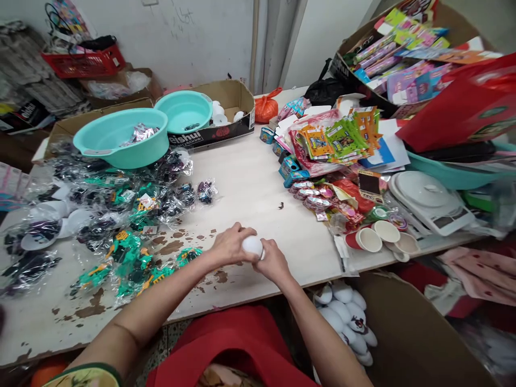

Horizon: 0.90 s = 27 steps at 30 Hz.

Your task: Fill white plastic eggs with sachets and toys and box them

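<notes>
Both my hands meet over the near edge of the white table [250, 183]. My left hand [229, 245] and my right hand [273, 262] are wrapped from either side round a white plastic egg-shaped capsule [252, 245], fingers closed on it. To the left of my hands lies a heap of small green and black toys in clear bags [133, 252]. Below the table at my right sits a cardboard box [407, 333] holding several closed white capsules [346, 317].
Two teal basins [121, 134] stand at the back left, one with foil packets. An open carton [229, 107] holds white capsule halves. Colourful packets and stickers [338, 140] pile at the right, beside a white scale [427, 199] and red-rimmed cups [371, 239].
</notes>
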Motion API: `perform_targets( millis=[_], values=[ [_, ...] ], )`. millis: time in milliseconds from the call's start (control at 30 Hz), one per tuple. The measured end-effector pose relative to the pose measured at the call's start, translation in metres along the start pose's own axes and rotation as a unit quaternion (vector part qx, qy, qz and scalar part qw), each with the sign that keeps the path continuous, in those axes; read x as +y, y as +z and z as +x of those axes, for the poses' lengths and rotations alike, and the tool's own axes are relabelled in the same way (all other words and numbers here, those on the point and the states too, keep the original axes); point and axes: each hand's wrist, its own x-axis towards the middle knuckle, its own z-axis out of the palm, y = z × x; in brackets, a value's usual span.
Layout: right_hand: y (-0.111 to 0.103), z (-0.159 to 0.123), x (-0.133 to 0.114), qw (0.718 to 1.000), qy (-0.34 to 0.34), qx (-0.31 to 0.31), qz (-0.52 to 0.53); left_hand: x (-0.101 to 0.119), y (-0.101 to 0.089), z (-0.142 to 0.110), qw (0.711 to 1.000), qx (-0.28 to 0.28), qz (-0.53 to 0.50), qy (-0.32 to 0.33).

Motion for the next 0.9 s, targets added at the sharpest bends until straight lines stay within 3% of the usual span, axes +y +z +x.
perform_targets(
  millis=[100, 200, 300, 400, 500, 600, 667, 767, 833, 900],
  values=[
    [-0.004, -0.003, -0.006, 1.000, -0.006, -0.013, 0.000, -0.003, -0.001, 0.000, 0.999, -0.035, 0.003, -0.040],
    [-0.007, -0.007, -0.011, 1.000, -0.005, -0.013, 0.012, -0.013, 0.007, -0.008, 0.988, -0.040, -0.141, -0.056],
    [-0.015, -0.010, -0.018, 0.999, -0.022, -0.029, 0.019, -0.013, 0.021, -0.018, 0.939, -0.042, -0.334, -0.075],
    [-0.035, -0.010, -0.024, 0.991, -0.046, -0.104, 0.067, -0.006, 0.024, -0.023, 0.900, -0.030, -0.425, -0.096],
    [-0.054, -0.011, -0.025, 0.951, -0.047, -0.197, 0.233, -0.001, 0.010, -0.023, 0.878, -0.054, -0.463, -0.107],
    [-0.053, -0.017, -0.025, 0.899, -0.023, -0.160, 0.406, 0.003, -0.007, -0.025, 0.858, -0.074, -0.494, -0.116],
    [-0.042, -0.026, -0.027, 0.867, 0.002, -0.095, 0.490, 0.006, -0.016, -0.029, 0.869, -0.076, -0.477, -0.104],
    [-0.031, -0.040, -0.034, 0.825, 0.027, -0.073, 0.560, 0.012, -0.030, -0.035, 0.932, -0.080, -0.353, -0.005],
    [-0.035, -0.048, -0.039, 0.822, 0.030, -0.089, 0.562, 0.017, -0.041, -0.037, 0.955, -0.093, -0.264, 0.095],
    [-0.046, -0.054, -0.044, 0.830, 0.018, -0.111, 0.546, 0.021, -0.052, -0.038, 0.954, -0.111, -0.215, 0.177]
  ],
)
